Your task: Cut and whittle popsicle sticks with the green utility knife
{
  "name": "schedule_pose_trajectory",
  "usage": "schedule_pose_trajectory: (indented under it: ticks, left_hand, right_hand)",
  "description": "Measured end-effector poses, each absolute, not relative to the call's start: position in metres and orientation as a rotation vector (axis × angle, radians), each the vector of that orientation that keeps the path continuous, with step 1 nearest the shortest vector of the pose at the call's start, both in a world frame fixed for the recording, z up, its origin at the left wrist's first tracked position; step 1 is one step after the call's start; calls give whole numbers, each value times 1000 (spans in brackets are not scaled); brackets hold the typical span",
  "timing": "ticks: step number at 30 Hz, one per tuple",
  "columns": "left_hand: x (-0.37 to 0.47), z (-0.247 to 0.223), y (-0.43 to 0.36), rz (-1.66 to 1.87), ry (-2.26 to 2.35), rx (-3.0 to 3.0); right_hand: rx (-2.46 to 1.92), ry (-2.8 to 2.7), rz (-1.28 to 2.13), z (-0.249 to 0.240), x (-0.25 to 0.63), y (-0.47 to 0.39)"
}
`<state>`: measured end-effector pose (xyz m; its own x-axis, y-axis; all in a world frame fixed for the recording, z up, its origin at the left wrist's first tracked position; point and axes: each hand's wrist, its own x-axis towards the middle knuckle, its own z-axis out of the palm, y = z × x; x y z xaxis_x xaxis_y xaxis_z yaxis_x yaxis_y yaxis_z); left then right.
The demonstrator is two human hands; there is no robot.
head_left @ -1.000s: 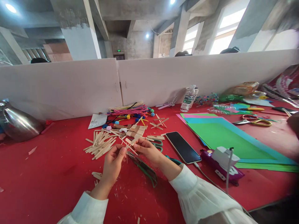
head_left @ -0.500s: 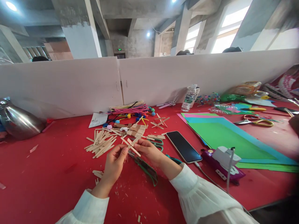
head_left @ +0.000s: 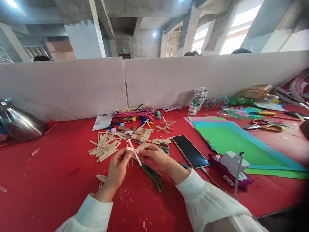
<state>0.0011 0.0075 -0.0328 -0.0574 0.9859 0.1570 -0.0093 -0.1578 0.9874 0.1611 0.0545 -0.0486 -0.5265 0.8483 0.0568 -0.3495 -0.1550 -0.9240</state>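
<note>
Between my two hands is a small piece of crossed wooden sticks (head_left: 135, 151), held above the red table (head_left: 72, 180). My left hand (head_left: 118, 166) pinches its left side between thumb and fingers. The right side is gripped by the fingers of my right hand (head_left: 154, 156). Below my hands lies a green-handled tool (head_left: 154, 177), partly covered. A pile of loose wooden sticks (head_left: 106, 146) is spread behind my left hand. Another crossed-stick piece (head_left: 166, 125) rests farther back, near more flat sticks (head_left: 142, 133).
A black phone (head_left: 189, 151) and a purple power strip (head_left: 229, 172) with a cable lie to the right. Behind them are coloured sheets (head_left: 236, 138), scissors (head_left: 267, 126) and a water bottle (head_left: 196, 101). A metal jug (head_left: 21, 124) stands left, before a white partition (head_left: 60, 90).
The crossed-stick piece has turned between my fingers, so its sticks point in different directions. Both hands remain on it in nearly the same place.
</note>
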Motion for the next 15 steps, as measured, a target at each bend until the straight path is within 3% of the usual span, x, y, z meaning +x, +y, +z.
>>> schedule_pose_trajectory:
  ticks: [15]
  left_hand:
    - [-1, -26, 10, 1323, 1141, 1288]
  right_hand:
    - [-637, -1449, 1668, -37, 168, 56]
